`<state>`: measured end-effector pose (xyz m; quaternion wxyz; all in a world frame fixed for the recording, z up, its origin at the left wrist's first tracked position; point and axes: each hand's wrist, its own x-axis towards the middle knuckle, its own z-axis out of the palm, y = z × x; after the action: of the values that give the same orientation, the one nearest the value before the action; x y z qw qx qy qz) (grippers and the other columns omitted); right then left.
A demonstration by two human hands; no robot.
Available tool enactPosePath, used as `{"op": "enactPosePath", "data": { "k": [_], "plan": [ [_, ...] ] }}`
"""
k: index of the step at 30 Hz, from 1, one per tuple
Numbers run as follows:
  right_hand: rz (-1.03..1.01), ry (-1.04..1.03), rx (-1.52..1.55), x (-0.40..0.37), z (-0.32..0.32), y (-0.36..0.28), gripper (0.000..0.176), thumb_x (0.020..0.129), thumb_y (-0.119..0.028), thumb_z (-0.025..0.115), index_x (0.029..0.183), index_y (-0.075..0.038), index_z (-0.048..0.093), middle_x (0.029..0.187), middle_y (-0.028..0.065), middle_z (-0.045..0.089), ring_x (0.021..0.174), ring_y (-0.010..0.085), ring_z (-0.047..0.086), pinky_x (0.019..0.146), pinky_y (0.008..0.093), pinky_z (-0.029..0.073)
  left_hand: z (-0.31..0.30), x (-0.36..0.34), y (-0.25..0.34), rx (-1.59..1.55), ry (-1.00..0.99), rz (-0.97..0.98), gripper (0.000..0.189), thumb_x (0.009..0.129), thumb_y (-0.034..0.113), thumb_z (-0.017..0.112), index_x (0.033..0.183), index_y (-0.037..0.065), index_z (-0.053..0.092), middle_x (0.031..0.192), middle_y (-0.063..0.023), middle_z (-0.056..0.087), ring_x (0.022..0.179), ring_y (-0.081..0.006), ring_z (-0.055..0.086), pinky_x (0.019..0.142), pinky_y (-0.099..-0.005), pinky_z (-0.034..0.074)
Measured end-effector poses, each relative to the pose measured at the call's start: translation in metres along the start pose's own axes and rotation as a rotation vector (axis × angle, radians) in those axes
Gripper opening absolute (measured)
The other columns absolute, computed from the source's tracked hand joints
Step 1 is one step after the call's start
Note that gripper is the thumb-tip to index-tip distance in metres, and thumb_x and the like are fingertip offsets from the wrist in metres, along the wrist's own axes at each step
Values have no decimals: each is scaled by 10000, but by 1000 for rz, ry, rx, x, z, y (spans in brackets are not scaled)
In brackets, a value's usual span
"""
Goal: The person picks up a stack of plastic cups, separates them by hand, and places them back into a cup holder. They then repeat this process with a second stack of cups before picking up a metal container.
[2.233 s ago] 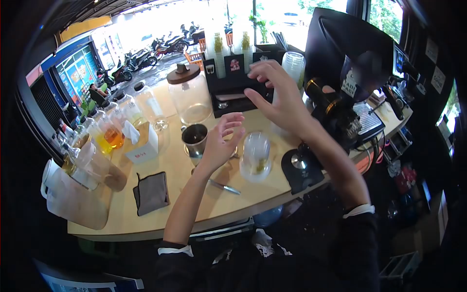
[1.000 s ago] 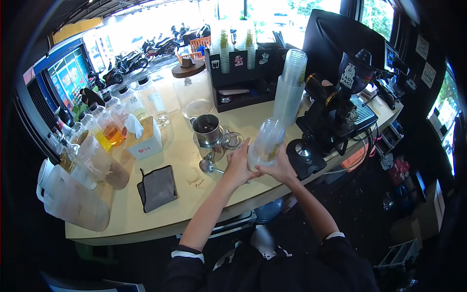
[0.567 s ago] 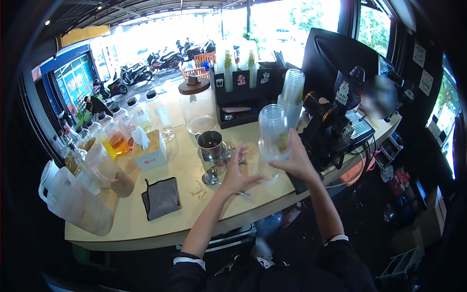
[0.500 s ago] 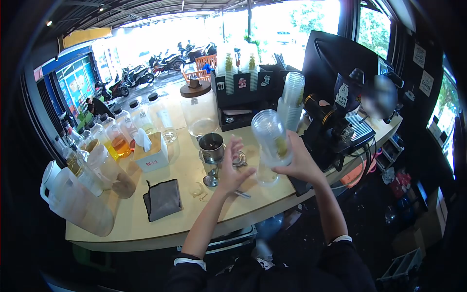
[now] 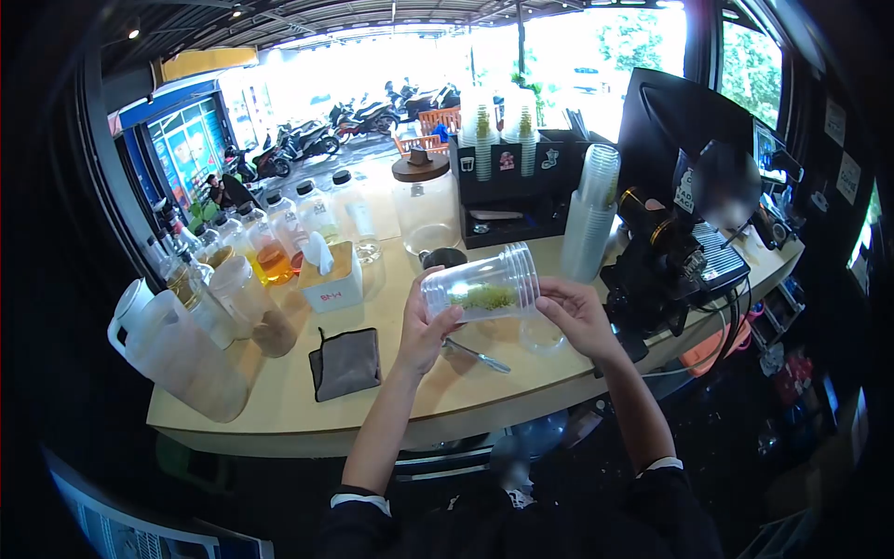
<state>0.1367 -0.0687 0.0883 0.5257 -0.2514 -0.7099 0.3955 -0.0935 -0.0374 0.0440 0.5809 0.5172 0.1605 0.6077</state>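
Observation:
I hold a few nested clear plastic cups [image 5: 484,284] with a green print, tipped on their side above the counter. My left hand [image 5: 425,328] wraps round the base end. At the rims, my right hand [image 5: 575,317] grips with thumb and fingers. Below the rims, another clear plastic cup [image 5: 542,335] stands on the counter, partly hidden. A metal spoon [image 5: 480,355] lies in front of it. Behind the held cups shows the dark top of a metal cup [image 5: 443,258]; the rest is covered.
A tall cup stack [image 5: 589,214] stands right, beside a black coffee machine [image 5: 656,270]. A lidded glass jar [image 5: 428,210] and black cup organizer [image 5: 507,200] are behind. On the left are a grey cloth [image 5: 346,363], tissue box [image 5: 332,284], pitcher [image 5: 186,354] and several bottles on the counter [image 5: 289,405].
The held cups have gone from upright in my right hand to lying sideways between both hands. My left hand has closed round their base. The view has shifted left.

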Motion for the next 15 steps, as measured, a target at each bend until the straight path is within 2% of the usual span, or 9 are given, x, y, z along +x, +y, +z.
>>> {"op": "enactPosePath", "data": {
  "k": [5, 8, 10, 15],
  "plan": [
    [-15, 37, 21, 6, 15, 5, 229, 915, -89, 526, 1079, 46, 611, 920, 105, 654, 847, 130, 618, 801, 263, 493, -6, -9, -3, -21, 16, 52, 605, 800, 90, 659, 1309, 80, 331, 1172, -72, 490, 1039, -160, 546, 815, -303, 540],
    [-38, 35, -13, 7, 19, 5, 235, 913, -97, 531, 1078, 49, 611, 900, 103, 659, 819, 129, 622, 785, 262, 502, -9, -12, -4, -49, 42, 51, 599, 803, 88, 657, 1309, 77, 336, 1174, -79, 492, 1043, -176, 547, 827, -320, 541],
    [-33, 22, -20, 6, 19, 4, 236, 912, -98, 533, 1079, 50, 610, 895, 101, 661, 824, 129, 622, 790, 264, 500, -9, -14, -2, -109, 70, -9, 591, 801, 89, 661, 1300, 73, 345, 1179, -92, 492, 1047, -182, 548, 835, -333, 538],
    [-25, 17, -53, 4, 17, 9, 236, 909, -97, 537, 1081, 49, 610, 896, 100, 663, 842, 129, 618, 809, 269, 494, -8, -14, -6, -70, 64, 24, 599, 796, 105, 674, 1296, 65, 348, 1172, -96, 500, 1042, -179, 553, 835, -324, 537]
  ]
}}
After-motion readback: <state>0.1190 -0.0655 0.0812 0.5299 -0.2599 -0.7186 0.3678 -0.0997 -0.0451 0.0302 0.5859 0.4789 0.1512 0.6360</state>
